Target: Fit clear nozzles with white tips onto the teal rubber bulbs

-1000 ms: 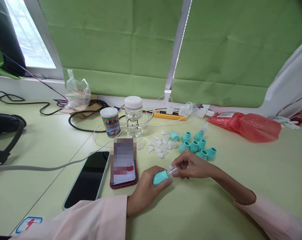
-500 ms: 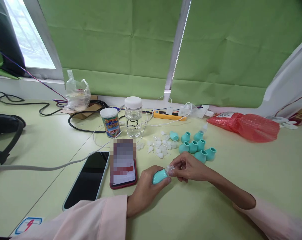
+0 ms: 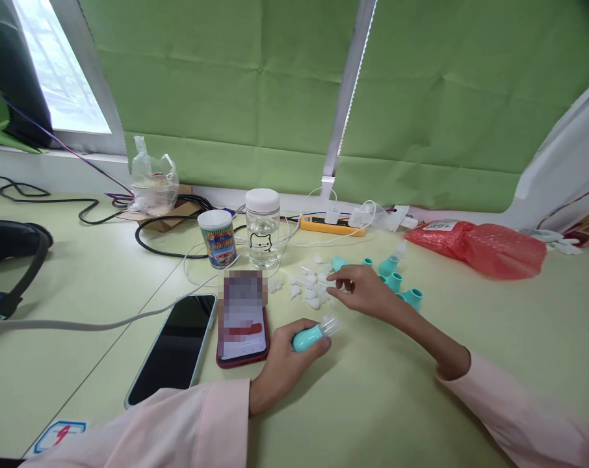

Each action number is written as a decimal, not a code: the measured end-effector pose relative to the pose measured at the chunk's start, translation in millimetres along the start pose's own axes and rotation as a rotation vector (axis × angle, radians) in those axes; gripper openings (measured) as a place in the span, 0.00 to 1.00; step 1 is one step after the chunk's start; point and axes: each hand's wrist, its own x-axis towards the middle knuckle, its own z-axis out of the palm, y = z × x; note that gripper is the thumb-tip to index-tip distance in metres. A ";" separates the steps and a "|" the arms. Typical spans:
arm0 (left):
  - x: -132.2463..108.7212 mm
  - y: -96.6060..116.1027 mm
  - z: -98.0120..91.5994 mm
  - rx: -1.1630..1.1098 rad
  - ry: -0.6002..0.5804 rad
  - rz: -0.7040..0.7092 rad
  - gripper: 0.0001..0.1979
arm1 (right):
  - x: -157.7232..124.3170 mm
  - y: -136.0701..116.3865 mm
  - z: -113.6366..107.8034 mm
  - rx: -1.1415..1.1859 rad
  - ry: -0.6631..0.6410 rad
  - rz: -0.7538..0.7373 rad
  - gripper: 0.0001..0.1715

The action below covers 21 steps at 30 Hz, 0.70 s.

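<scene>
My left hand (image 3: 289, 357) is wrapped round a teal squeeze bulb (image 3: 307, 338). A clear plastic tip (image 3: 329, 325) sticks out of the bulb's mouth, pointing right, near my thumb. Farther back, my right hand (image 3: 360, 289) hovers at the right edge of a heap of small white and clear plastic pieces (image 3: 312, 302). Its thumb and forefinger are apart, with nothing visible between them. Behind this hand stand several more teal bulbs (image 3: 413, 298), partly hidden by it. One of them, a bulb (image 3: 388, 266) at the back, carries a clear tip.
Two phones, one dark (image 3: 175, 351) and one with a lit screen (image 3: 248, 344), lie left of my hands. Behind them stand a printed cup (image 3: 218, 240) and a clear bottle (image 3: 262, 227). An orange power strip (image 3: 324, 225) and a red plastic bag (image 3: 480, 247) are farther back.
My right hand has let go of the clear tip on the held bulb and moved back to the white pieces. The left hand still holds the bulb, the tip now showing in full.
</scene>
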 end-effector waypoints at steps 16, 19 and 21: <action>1.8 1.3 0.1 -0.011 0.033 0.022 0.11 | 11.3 -8.2 36.4 -0.334 -0.232 -0.274 0.13; 3.1 2.6 0.1 -0.030 0.049 0.032 0.11 | 9.7 -9.5 31.5 -0.362 -0.272 -0.318 0.10; 3.2 3.9 -0.1 -0.030 0.059 0.033 0.10 | 7.9 -12.2 28.6 -0.383 -0.297 -0.349 0.07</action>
